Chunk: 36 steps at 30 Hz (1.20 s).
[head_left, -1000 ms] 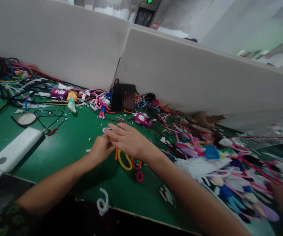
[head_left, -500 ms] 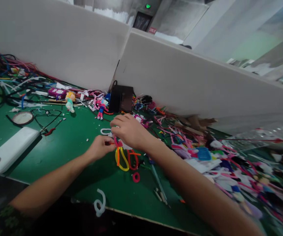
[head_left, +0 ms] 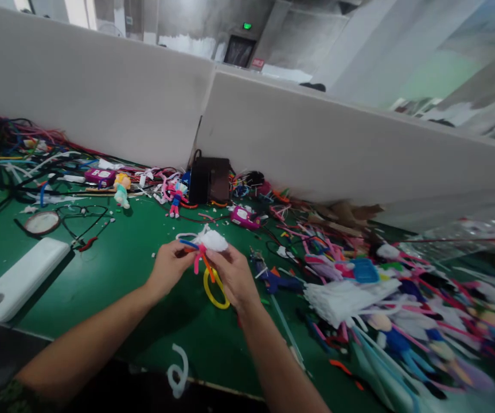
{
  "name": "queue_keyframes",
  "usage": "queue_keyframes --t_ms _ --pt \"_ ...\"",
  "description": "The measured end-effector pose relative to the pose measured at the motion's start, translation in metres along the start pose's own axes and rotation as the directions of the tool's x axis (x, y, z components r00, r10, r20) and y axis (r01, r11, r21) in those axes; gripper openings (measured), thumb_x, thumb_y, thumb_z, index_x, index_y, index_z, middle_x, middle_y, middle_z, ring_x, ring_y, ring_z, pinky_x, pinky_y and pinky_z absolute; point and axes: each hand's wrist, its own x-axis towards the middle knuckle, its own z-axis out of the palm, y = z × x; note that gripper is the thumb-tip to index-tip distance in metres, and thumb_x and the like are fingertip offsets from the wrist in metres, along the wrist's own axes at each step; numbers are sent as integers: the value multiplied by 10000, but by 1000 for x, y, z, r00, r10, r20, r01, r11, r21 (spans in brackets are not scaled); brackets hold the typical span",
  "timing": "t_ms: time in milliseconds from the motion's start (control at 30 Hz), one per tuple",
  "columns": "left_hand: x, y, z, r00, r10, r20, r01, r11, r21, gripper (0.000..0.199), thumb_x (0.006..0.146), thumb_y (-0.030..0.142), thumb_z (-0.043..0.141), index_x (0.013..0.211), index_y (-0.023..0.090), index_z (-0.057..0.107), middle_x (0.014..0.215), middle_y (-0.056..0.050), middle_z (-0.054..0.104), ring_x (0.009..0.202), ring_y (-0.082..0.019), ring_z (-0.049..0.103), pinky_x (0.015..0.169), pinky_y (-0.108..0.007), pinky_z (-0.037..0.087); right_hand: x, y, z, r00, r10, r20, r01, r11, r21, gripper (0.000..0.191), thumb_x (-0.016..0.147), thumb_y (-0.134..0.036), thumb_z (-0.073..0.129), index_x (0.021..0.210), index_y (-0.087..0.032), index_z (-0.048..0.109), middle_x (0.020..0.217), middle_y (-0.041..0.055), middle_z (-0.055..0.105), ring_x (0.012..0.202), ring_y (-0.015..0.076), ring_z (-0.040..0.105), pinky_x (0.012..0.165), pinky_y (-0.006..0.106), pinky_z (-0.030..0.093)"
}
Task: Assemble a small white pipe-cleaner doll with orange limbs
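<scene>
The left hand [head_left: 170,268] and right hand [head_left: 234,276] now meet above the bench [head_left: 113,275], both grips closed from either side on a pipe-cleaner bundle [head_left: 199,250] held in the air between them. A white fluffy tuft [head_left: 213,241], not visible in the earlier view, now crowns the bundle, with blue, pink and orange fuzzy stems splaying out from it. A yellow loop [head_left: 215,291] hangs just below the right hand, and the red loop and small red ring seen earlier no longer show. The bench is glossy green, with open room to the left of the hands before a white power bank [head_left: 20,279]. A white pipe-cleaner curl [head_left: 177,373] lies near the front edge. To the right, a heap of finished pipe-cleaner dolls [head_left: 406,321] crowds the surface, and a white partition [head_left: 101,86] closes off the far edge.
</scene>
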Motion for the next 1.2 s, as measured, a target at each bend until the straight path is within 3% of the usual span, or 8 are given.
queue_keyframes --t_ms 100,300,467,633,800,900,1067,1200 --pt "1 -3 -4 999 -10 36 8 999 52 68 603 242 721 623 177 728 629 -30 667 593 -141 550 566 -233 401 1 5 7 996 53 -65 -45 992 121 292 519 -272 812 762 -182 678 825 24 721 787 190 659 715 300 516" --pt "3 -2 -9 997 -43 57 32 984 174 91 587 253 742 609 171 710 588 -18 645 557 -127 532 542 -225 388 3 13 6 977 207 -51 -183 936 302 330 438 -193 846 717 -154 674 656 -4 693 591 132 637 623 249 514" --pt "1 3 -12 992 -5 130 -24 975 219 109 617 254 737 675 170 700 655 -16 643 600 -124 541 572 -218 410 5 18 13 974 200 -109 -143 911 387 355 371 -150 855 672 -155 668 636 -18 686 584 115 628 605 216 511" --pt "-1 1 -13 981 127 149 -171 929 328 99 672 255 710 724 174 690 747 -28 640 687 -136 570 621 -222 436 6 22 17 981 158 -116 -95 900 425 358 393 -162 851 705 -158 676 640 -28 685 588 99 620 622 203 503" --pt "-5 -6 -14 922 367 124 -379 789 483 71 751 244 650 746 189 694 761 -25 663 737 -146 594 697 -253 464 6 26 19 982 162 -99 -104 897 430 372 424 -188 849 756 -163 681 709 -13 705 700 125 649 728 231 501" --pt "-6 -8 -15 882 458 113 -436 700 566 92 774 246 633 747 194 705 746 -25 671 720 -146 608 685 -257 481 6 28 20 983 155 -101 -99 902 421 356 460 -208 840 779 -168 687 786 2 718 780 144 655 785 252 493" --pt "-7 -10 -16 855 503 124 -464 635 618 108 790 229 617 763 200 717 754 -29 691 729 -149 626 692 -260 497 7 36 22 994 70 -84 -29 910 413 361 522 -250 816 858 -193 699 881 9 723 908 180 646 935 317 446" --pt "-7 -8 -16 864 487 126 -459 661 594 115 788 213 603 756 200 712 748 -29 687 733 -152 624 702 -266 494 8 43 22 996 3 -86 29 931 364 395 568 -279 794 941 -203 690 953 21 715 977 196 627 975 341 418"
